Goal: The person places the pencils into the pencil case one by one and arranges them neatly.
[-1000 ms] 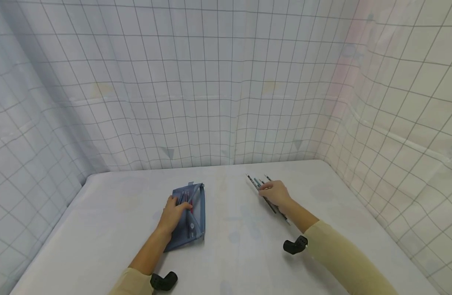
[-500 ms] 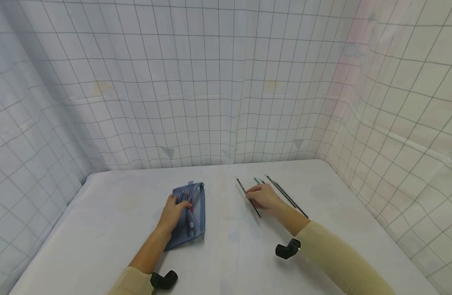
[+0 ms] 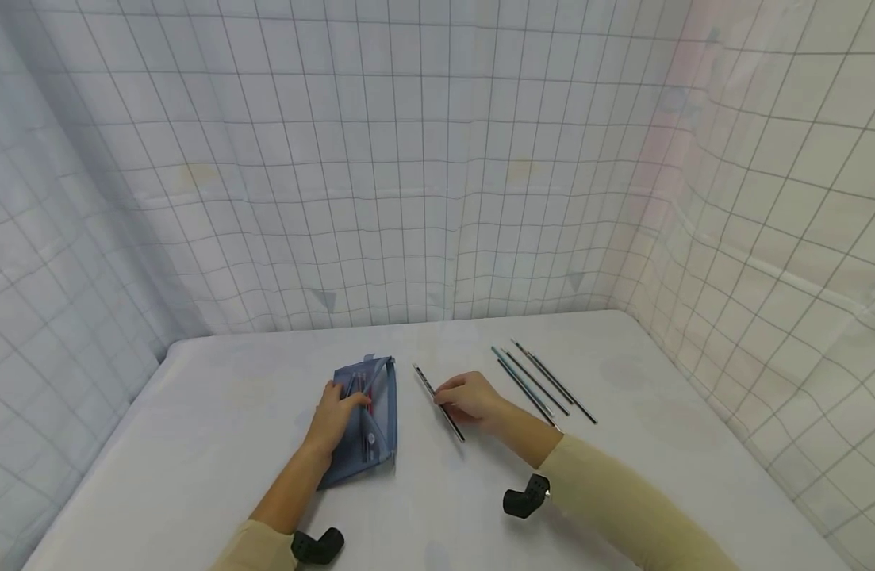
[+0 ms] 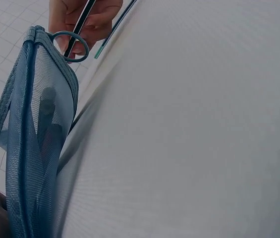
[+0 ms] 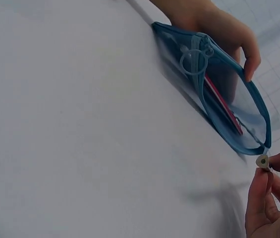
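A blue mesh zip pencil case (image 3: 387, 404) lies on the left of the table, its mouth gaping toward the right in the head view. My left hand (image 3: 330, 420) holds it, thumb hooked over the rim. Inside show a red pencil (image 5: 224, 104) and several other slim things. To the right of the case, my right hand (image 3: 469, 396) pinches a dark pencil (image 3: 426, 384) between thumb and fingertips. In the right wrist view, the held pencil's pale end points at the camera, close to the far corner of the case's mouth. A zip-pull ring (image 4: 75, 60) hangs at the case's end.
Several dark and teal pencils (image 3: 537, 383) lie slanted side by side on the right of the white-covered table (image 3: 266, 357). Gridded white curtains (image 3: 423, 182) stand behind and on both sides. A black wrist camera (image 3: 526, 497) hangs under the right forearm.
My right hand has lifted one pencil out of the group and carried it left toward the pencil case. The other pencils have spread apart a little. My left hand stays put.
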`<state>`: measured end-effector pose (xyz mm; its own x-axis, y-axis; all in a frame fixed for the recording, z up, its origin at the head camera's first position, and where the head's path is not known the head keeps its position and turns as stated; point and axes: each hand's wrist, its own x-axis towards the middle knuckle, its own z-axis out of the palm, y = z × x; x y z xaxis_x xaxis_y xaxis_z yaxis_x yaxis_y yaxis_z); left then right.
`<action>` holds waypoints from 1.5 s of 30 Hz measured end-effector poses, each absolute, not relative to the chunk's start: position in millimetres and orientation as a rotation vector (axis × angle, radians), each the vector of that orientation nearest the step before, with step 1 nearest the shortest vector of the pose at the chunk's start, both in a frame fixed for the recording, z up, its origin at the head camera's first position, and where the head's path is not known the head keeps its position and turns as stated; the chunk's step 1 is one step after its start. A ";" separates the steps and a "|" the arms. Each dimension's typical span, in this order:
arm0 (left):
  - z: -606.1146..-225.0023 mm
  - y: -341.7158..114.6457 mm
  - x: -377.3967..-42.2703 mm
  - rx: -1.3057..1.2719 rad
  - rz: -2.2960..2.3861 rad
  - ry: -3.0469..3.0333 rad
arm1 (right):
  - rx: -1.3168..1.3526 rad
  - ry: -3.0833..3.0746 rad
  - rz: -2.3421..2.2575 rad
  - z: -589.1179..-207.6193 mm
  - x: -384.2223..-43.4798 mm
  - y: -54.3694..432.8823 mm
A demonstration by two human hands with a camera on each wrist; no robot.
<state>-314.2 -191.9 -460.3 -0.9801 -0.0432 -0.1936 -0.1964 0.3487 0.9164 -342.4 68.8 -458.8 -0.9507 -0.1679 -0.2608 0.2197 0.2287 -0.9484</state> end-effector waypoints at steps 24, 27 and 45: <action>-459.2 -188.6 -309.8 -0.219 1.699 2.491 | 0.038 2.035 -1.930 -457.5 -332.8 -6.8; -459.1 -188.7 -308.9 -0.213 1.706 2.484 | 0.040 2.079 -1.919 -459.1 -331.5 -14.5; -462.4 -188.6 -309.0 -0.221 1.708 2.487 | 0.045 2.134 -1.868 -456.1 -323.8 -32.2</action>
